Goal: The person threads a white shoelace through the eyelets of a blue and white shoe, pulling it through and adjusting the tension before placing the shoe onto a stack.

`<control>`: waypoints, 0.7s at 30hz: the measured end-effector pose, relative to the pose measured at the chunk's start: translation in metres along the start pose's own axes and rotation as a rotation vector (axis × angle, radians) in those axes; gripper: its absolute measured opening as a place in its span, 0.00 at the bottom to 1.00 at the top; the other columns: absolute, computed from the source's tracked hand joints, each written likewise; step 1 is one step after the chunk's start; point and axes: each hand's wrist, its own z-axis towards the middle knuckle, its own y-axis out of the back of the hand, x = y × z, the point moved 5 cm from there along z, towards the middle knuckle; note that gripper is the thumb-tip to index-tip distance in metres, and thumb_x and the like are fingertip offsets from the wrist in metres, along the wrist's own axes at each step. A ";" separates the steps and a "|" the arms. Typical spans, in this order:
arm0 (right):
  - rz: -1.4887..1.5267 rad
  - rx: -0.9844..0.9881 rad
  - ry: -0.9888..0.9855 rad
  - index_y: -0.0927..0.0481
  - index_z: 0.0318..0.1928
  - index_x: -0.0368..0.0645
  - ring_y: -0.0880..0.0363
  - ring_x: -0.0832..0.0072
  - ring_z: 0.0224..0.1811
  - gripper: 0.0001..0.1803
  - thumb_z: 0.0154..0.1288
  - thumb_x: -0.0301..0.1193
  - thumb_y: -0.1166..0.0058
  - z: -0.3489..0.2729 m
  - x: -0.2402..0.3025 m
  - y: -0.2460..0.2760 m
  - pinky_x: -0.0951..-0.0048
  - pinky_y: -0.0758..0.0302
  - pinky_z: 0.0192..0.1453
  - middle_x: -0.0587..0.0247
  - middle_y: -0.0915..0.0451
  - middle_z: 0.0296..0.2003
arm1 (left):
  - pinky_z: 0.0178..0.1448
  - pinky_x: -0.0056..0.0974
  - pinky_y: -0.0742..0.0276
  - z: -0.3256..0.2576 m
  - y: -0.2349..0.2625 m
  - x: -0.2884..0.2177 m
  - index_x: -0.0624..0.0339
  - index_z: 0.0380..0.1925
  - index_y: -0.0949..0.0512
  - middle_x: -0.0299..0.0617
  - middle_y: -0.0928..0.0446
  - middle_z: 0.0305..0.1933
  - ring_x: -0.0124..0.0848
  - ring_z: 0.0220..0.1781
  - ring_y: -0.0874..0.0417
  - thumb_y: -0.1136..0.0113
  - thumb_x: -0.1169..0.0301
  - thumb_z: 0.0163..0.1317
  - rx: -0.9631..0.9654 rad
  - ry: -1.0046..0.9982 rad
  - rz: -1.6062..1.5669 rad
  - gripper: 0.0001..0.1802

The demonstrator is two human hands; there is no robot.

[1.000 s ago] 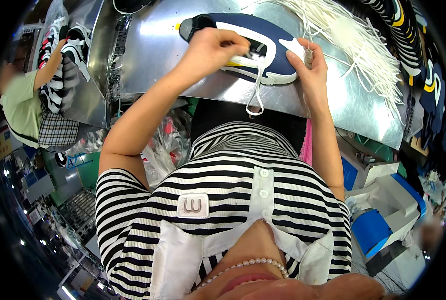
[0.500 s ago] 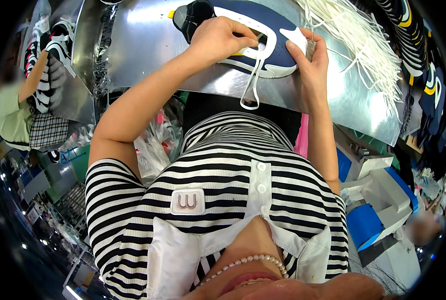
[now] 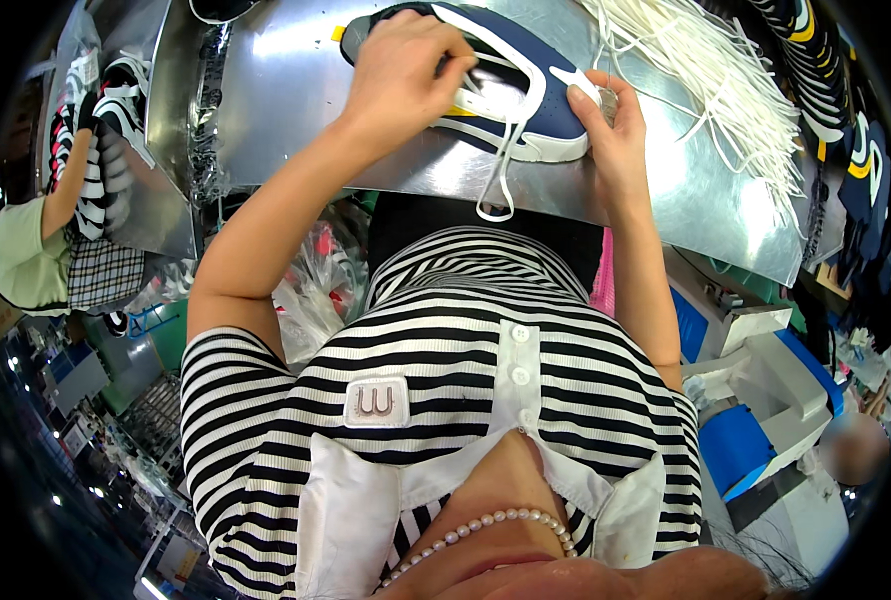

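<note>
A navy shoe upper point(image 3: 558, 118) with white overlays and yellow accents lies on the metal table, its toe pointing right. My right hand point(image 3: 618, 135) grips the toe end, thumb on top and fingers round the far side. Over the collar and opening is my left hand point(image 3: 404, 78), its fingers curled and thumb pressed in; what they pinch is hidden. From the front of the opening a white shoelace point(image 3: 507, 188) hangs in a loop past the table's near edge.
A heap of white shoelaces point(image 3: 711, 95) covers the table's right part. Stacked navy uppers point(image 3: 866, 175) stand beyond it. Right of me is a blue and grey machine point(image 3: 756, 430). A co-worker in a green sleeve point(image 3: 21, 250) handles striped uppers at far left.
My left hand has moved left and away from the lace end of the opening toward the collar. My right hand stays on the toe, and the upper has shifted slightly.
</note>
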 end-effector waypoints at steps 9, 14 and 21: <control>0.026 0.004 -0.079 0.27 0.53 0.39 0.20 0.79 0.36 0.20 0.65 0.31 0.36 -0.003 0.005 0.004 0.80 0.23 0.37 0.59 0.20 0.40 | 0.46 0.45 0.27 -0.043 0.113 0.089 0.57 0.32 0.20 0.42 0.21 0.34 0.43 0.41 0.23 0.39 0.71 0.58 -0.166 0.044 0.524 0.04; 0.007 0.107 -0.048 0.26 0.53 0.39 0.21 0.81 0.37 0.18 0.66 0.31 0.38 -0.002 0.015 0.010 0.81 0.25 0.39 0.62 0.20 0.39 | 0.49 0.45 0.25 -0.087 0.241 0.201 0.56 0.36 0.18 0.41 0.17 0.37 0.43 0.43 0.20 0.42 0.64 0.65 -0.196 0.220 0.916 0.09; -0.309 0.110 -0.018 0.25 0.53 0.42 0.20 0.77 0.40 0.18 0.67 0.36 0.40 0.009 0.012 0.027 0.76 0.25 0.43 0.60 0.18 0.39 | 0.47 0.34 0.24 -0.023 0.188 0.084 0.59 0.41 0.17 0.40 0.18 0.41 0.32 0.42 0.19 0.37 0.69 0.64 -0.265 0.043 0.351 0.09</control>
